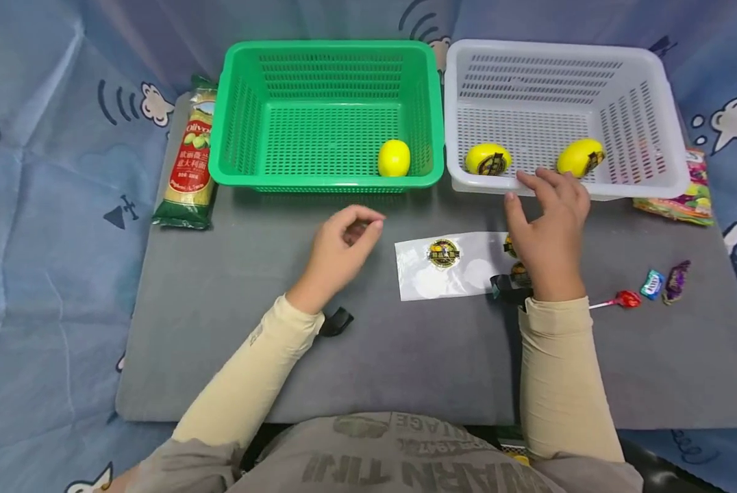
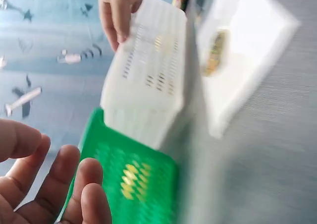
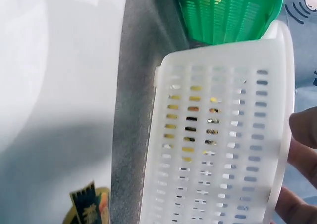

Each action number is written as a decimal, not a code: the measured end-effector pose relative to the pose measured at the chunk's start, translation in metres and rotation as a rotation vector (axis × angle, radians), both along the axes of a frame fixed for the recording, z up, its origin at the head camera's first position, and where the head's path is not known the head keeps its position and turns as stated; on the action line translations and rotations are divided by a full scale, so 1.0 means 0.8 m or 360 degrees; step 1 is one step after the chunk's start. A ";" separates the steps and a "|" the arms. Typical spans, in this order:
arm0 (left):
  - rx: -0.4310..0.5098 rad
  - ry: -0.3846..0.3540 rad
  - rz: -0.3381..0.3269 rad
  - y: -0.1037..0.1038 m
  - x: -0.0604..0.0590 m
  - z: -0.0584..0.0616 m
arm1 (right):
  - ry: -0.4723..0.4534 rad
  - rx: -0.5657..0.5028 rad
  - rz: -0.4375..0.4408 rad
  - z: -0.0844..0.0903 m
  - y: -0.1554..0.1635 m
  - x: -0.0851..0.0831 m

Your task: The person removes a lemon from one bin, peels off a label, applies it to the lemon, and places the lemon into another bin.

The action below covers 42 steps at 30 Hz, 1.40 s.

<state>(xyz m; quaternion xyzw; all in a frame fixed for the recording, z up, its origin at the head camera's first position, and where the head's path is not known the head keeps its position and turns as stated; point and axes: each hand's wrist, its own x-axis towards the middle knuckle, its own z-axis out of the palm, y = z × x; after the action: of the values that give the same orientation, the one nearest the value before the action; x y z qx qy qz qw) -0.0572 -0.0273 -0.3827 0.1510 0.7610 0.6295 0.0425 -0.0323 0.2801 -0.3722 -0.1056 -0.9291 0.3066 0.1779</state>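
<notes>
My left hand (image 1: 344, 246) hovers in front of the green basket (image 1: 301, 180), its fingers loosely bent; the left wrist view shows nothing between them. One yellow lemon (image 1: 394, 158) lies in that basket's near right corner. Over the near rim of the white basket (image 1: 642, 189) is my right hand (image 1: 552, 229), fingers spread and fingertips at the rim. Whether they touch the rim I cannot tell. Inside the white basket lie a left lemon (image 1: 481, 158) and a right lemon (image 1: 575, 157), both with black-and-gold stickers. Below the hands lies a white sticker sheet (image 1: 414, 281), partly covered by my right wrist.
At the far left, a spaghetti packet (image 1: 190, 157) lies beside the green basket. A colourful bag (image 1: 683, 205) pokes out by the white basket's right side. On the right lie a red lollipop (image 1: 627, 298), a blue-wrapped candy (image 1: 653, 284) and a purple-wrapped candy (image 1: 677, 281).
</notes>
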 end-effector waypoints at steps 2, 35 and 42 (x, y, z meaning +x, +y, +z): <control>-0.0021 -0.0069 0.0043 -0.016 0.020 -0.010 | -0.0003 -0.0005 -0.0006 0.002 0.000 0.001; -0.1350 -0.0379 -0.0660 0.083 -0.200 0.067 | 0.0130 0.0216 0.0272 0.006 -0.148 -0.043; -0.1338 -0.0297 -0.0681 0.084 -0.206 0.040 | 0.0211 0.0232 0.0317 0.008 -0.152 -0.045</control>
<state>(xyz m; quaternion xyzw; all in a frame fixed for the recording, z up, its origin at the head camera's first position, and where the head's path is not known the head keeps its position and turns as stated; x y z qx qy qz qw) -0.2216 0.0401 -0.3509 0.2170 0.8943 0.2552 0.2966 -0.0680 0.1582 -0.3661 0.0207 -0.9410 0.2607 0.2148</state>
